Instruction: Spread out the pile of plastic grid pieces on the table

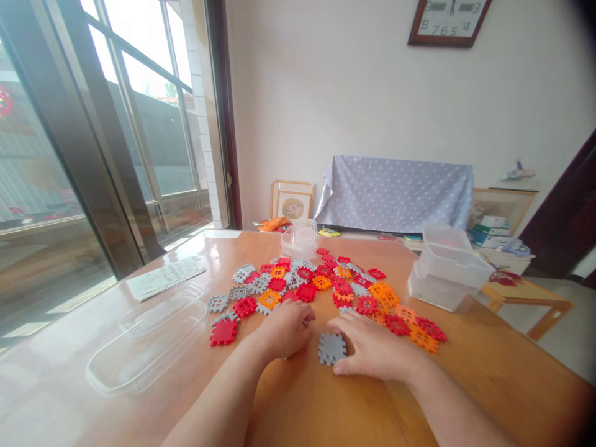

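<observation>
My right hand (372, 344) is curved around the right side of a grey interlocking plastic tile (332, 348), thumb at its lower corner and fingers by its upper edge. Beside it, my left hand (291, 326) is closed with its fingers curled downward. Small grey bits show at its edge, but the back of the hand hides most of what is in it. Just beyond both hands spreads a loose pile of red tiles (306, 292), orange tiles (383, 295) and grey tiles (243, 273), some solid and some with window-like openings. A solid red tile (223, 332) lies left of my left hand.
Clear plastic lids (146, 341) lie on the table at left, near a printed sheet (166, 277). A clear container (299, 239) stands behind the pile. Stacked translucent boxes (447, 270) stand at right, and a wooden stool (531, 302) is beyond the table edge.
</observation>
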`<state>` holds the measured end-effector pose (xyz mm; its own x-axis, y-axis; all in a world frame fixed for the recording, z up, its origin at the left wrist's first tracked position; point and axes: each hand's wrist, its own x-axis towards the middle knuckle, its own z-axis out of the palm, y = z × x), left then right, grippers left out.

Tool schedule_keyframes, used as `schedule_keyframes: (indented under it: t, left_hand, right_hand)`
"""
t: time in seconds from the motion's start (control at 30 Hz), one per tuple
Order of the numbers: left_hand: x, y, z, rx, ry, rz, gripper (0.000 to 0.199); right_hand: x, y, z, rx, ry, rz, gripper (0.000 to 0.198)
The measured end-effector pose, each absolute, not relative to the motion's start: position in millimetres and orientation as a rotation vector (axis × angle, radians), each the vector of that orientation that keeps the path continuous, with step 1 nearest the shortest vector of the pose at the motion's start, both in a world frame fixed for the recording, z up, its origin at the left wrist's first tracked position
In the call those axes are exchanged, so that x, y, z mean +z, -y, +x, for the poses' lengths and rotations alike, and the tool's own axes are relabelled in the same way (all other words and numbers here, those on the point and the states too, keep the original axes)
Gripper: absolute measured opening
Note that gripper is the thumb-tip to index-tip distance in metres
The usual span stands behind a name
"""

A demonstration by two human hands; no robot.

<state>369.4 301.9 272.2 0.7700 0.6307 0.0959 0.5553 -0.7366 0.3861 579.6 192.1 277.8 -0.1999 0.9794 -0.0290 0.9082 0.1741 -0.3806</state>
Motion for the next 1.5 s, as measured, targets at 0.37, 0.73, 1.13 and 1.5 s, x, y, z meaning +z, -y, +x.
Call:
schedule_keyframes:
  t: [0.37, 0.73, 1.13, 1.5]
  left_hand:
    - [269, -293, 379, 0.255, -0.817, 2.450, 0.021]
    - [280, -282, 376, 0.131, -0.746, 2.388, 0.065]
    - [270, -280, 387, 0.133, -0.656, 2.611, 0.050]
    - [265, -281, 387, 0.179, -0.680, 2.588, 0.051]
  right_hand:
    - [280, -189, 572, 0.551, 2.191, -1.803, 0.044]
    - [271, -204, 627, 0.375, 1.737, -2.023, 0.012]
    - [257, -206, 651, 0.358, 1.761, -2.246, 0.020]
    - [244, -230, 675, 0.006, 1.602, -2.217, 0.043]
